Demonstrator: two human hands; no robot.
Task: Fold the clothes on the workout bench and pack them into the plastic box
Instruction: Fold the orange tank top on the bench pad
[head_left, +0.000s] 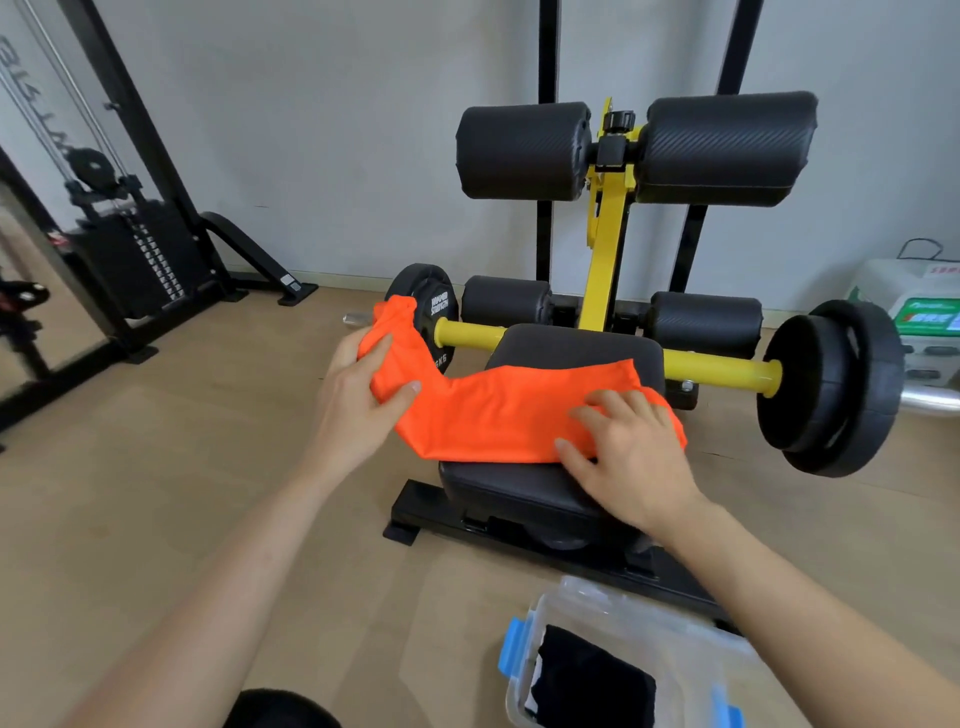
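An orange garment (498, 410) lies across the black padded seat of the workout bench (524, 493), with one end hanging off to the left. My left hand (358, 400) grips that lifted left end. My right hand (628, 447) lies flat, fingers spread, on the garment's right part, pressing it onto the seat. At the bottom, on the floor, stands a clear plastic box (675, 644) with blue clips; a folded black garment (592, 680) lies inside it.
The bench has a yellow frame (605, 260), black roller pads and weight plates (826, 389) on a yellow bar at both sides. A cable machine with a weight stack (140, 265) stands at the left. A white bag (919, 312) sits at the right wall. Wooden floor lies around.
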